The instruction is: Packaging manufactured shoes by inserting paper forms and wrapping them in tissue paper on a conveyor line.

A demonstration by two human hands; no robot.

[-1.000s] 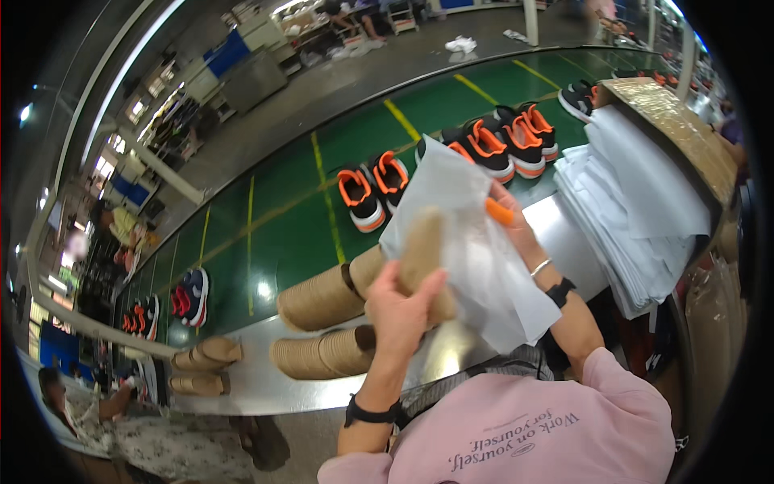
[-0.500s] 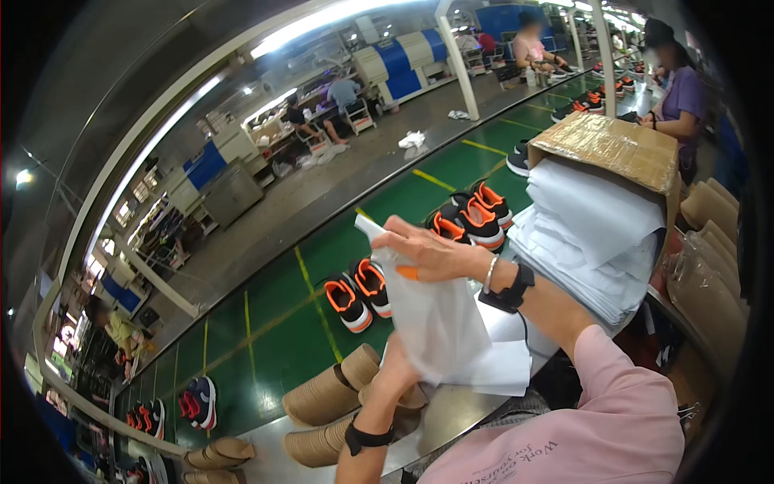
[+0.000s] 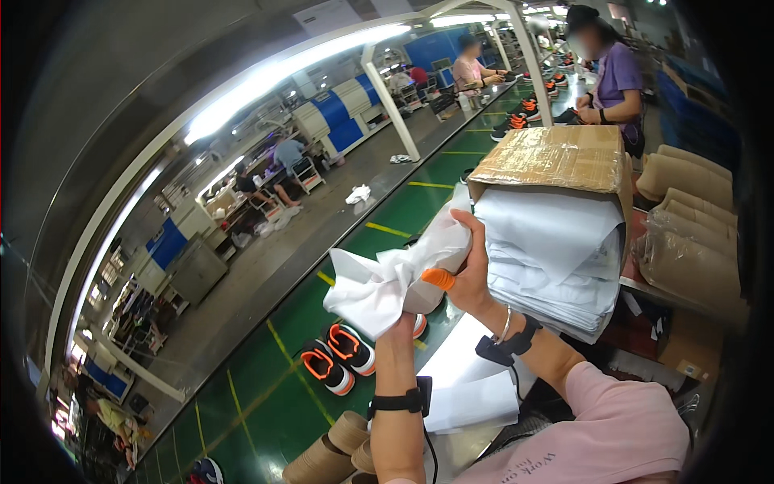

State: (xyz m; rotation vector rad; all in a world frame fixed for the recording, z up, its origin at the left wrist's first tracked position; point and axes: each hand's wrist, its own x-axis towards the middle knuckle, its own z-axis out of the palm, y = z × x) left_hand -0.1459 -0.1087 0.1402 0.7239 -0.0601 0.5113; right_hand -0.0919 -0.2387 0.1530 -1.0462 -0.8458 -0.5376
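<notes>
A crumpled sheet of white tissue paper (image 3: 371, 282) is held up in front of me, over the green conveyor. My right hand (image 3: 469, 270), with an orange cover on its thumb, grips the paper's far right part. My left hand (image 3: 398, 329) holds the bundle from below, its fingers mostly hidden by the paper. A dull brownish shape shows at the bundle's lower side; I cannot tell what it is. Below the hands lie flat white sheets (image 3: 480, 403). A pair of black shoes with orange linings (image 3: 339, 357) stands on the belt just left of my left forearm.
An open cardboard box (image 3: 548, 153) full of stacked white paper (image 3: 548, 266) stands to the right. Ribbed brown shoe forms (image 3: 318, 460) lie at the lower edge, more brown forms (image 3: 685, 218) far right. A co-worker in purple (image 3: 617, 81) stands farther up the green conveyor (image 3: 274, 387).
The paper, hanging long before, is now bunched up and raised farther away from me. My left hand has moved up under it. The view has turned, so the box appears farther left.
</notes>
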